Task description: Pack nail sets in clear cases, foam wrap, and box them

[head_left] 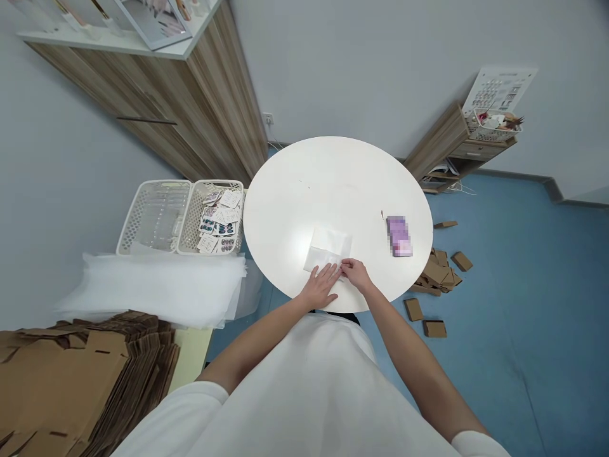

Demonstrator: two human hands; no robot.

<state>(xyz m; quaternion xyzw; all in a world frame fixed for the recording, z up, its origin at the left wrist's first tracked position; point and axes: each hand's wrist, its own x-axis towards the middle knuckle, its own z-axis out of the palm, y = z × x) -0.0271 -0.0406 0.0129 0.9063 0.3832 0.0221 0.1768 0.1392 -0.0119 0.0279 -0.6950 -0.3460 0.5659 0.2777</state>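
A thin, translucent white wrapping sheet (332, 241) lies folded near the front edge of the round white table (328, 171). My left hand (320, 287) rests flat on its lower edge with the fingers stretched out. Close beside it, my right hand (356, 273) pinches the sheet's lower right corner between thumb and fingers. Whether anything lies inside the folds cannot be made out. Further right on the tabletop is a purple and pink item (399, 236), blurred in the picture.
At left stand a white basket of printed cards (219, 219), a basket of clear plastic pieces (159, 216), a pile of white sheets (157, 285) and stacked flat cardboard boxes (61, 381). Small brown boxes (435, 273) lie on the blue floor at right. Cabinets flank the table.
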